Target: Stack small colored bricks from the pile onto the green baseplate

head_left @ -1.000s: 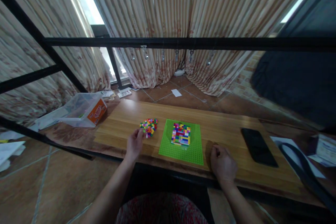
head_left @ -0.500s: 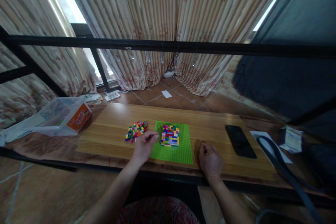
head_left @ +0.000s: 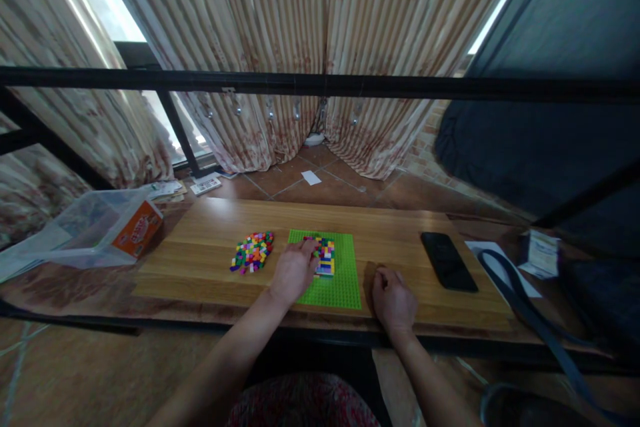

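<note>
A bright green baseplate (head_left: 340,292) lies on the wooden board, carrying a low square build of multicoloured toy bricks (head_left: 327,255). My left hand (head_left: 294,271) is over the left part of this build, fingertips pinched together at its top and covering some of it. Whatever is between those fingertips is too small and hidden to make out. To the left of the baseplate lies a loose pile of small coloured bricks (head_left: 253,250). My right hand (head_left: 394,299) rests on the board just right of the baseplate, its fingers curled in a loose fist with nothing showing in them.
A black phone (head_left: 449,261) lies on the wooden board (head_left: 200,247) at right. Beyond its left end stands a clear plastic box (head_left: 95,223) with an orange label. A dark strap (head_left: 520,293) and a small packet (head_left: 540,255) are at far right. A black rail (head_left: 280,83) crosses behind.
My left hand has moved right, from between the pile and the build to over the build's left part. My right hand stays resting in a fist. The whole view has shifted slightly.
</note>
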The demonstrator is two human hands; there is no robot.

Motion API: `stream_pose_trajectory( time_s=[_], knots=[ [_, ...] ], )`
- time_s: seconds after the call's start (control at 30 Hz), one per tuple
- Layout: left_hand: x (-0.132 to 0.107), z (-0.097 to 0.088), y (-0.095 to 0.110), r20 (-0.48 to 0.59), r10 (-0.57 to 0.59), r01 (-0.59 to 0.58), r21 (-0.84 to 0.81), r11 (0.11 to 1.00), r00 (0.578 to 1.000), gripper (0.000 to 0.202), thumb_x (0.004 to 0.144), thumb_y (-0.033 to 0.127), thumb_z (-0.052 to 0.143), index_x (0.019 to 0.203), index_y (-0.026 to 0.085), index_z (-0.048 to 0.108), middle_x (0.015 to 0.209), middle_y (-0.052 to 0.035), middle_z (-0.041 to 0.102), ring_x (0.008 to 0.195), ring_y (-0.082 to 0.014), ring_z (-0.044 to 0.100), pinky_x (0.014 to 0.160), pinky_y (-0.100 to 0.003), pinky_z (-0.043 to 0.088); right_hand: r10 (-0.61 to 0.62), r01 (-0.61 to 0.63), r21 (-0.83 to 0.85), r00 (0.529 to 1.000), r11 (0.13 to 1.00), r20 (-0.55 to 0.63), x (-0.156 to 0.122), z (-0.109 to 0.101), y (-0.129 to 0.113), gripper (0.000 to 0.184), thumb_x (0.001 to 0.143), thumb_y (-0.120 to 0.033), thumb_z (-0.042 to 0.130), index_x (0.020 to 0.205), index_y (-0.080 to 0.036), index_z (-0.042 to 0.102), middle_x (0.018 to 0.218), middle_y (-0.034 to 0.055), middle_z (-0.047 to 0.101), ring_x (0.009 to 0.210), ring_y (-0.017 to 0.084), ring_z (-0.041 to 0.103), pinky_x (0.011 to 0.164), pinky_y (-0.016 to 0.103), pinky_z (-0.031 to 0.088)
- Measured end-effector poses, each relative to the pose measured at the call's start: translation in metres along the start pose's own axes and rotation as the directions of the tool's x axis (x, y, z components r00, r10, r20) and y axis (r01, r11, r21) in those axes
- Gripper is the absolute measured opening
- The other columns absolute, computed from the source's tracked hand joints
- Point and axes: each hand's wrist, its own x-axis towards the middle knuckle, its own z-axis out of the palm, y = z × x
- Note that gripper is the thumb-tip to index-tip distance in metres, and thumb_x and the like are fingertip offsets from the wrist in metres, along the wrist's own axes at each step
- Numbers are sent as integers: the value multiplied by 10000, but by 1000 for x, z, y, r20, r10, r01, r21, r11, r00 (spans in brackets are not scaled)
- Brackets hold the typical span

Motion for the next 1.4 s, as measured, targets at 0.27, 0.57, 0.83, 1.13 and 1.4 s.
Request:
stream_pose_trajectory(
  time_s=[0.27,0.57,0.83,1.13,1.4],
  knots=[
    [6,2,7,43,-19,18,14,1000,999,377,876,105,526,1236,188,599,1111,-74,716,1018,-200,666,949,-328,504,25,-25,4,1000,1000,20,0,0,0,283,979,-285,468,1015,-195,734,1017,66,695,690,142,529,613,290,273],
    [11,6,12,32,-80,80,8,997,996,389,883,133,539,1264,201,581,1187,-84,687,1019,-185,663,968,-323,497,27,-27,-20,999,999,17,1,0,-1,284,982,-290,470,1006,-200,738,996,64,688,680,141,512,592,293,246],
    [9,9,8,27,-100,102,-62,993,995,404,873,115,546,1263,217,577,1190,-63,686,970,-158,672,920,-292,516,5,-5,10,1000,1000,-4,0,-2,-2,273,977,-267,475,1002,-182,733,1003,69,694,687,137,512,613,284,260],
    [8,19,8,-77,-115,113,-30,993,990,325,892,155,551,1207,213,608,1114,-62,700,1037,-193,657,951,-320,506,13,-13,5,1000,1000,-12,0,0,-1,280,972,-271,469,1004,-187,735,992,73,689,686,143,507,609,289,253],
    [9,16,7,-50,-134,131,-65,989,990,174,860,125,569,988,210,651,1026,-40,707,941,-164,665,879,-281,509,24,-24,-8,1000,1000,18,0,-3,-3,289,974,-279,460,1011,-183,731,1001,73,680,707,142,513,615,288,264]
  ],
)
